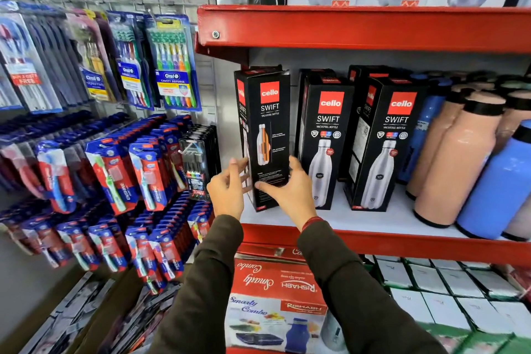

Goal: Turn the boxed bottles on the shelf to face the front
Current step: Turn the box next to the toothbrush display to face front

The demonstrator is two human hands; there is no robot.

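Note:
Three tall black boxed bottles stand on the white shelf board [382,217] of a red rack. The leftmost box [265,123] shows a panel with a cutaway bottle picture and leans slightly. My left hand [227,190] touches its lower left edge, and my right hand [290,187] wraps its lower right side with the thumb across the front. The middle box [326,138] and the right box [386,144] show a silver bottle picture towards me. More black boxes stand behind them.
Peach bottles [457,152] and blue bottles [500,181] crowd the shelf's right end. A red shelf lip [359,29] hangs close above the boxes. Toothbrush packs [172,66] hang on pegs at the left. Red and white cartons [273,290] sit on the shelf below.

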